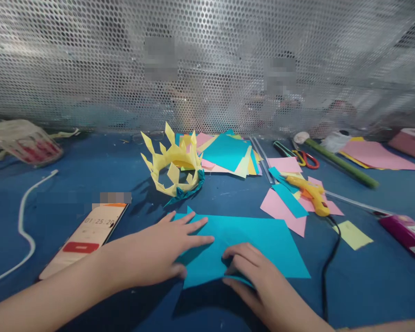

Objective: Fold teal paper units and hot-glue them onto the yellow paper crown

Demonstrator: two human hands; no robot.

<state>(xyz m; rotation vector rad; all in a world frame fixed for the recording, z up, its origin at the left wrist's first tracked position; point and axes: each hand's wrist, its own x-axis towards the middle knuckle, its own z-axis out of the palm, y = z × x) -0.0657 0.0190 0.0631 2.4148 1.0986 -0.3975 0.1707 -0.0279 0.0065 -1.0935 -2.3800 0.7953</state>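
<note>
Steadying blue sheet (249,229) with spread left fingers (200,240), pinching near edge in right fingers (239,250), ideally lightly, avoiding stray creases.

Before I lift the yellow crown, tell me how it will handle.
The yellow crown is probably light: it looks like an open ring of folded paper. Its narrow spikes would likely bend under a tight grip. Nudged, it may slide rather than roll, sitting ring-down on the table.

Bright glare whitens the mesh screen (210,64)
</note>
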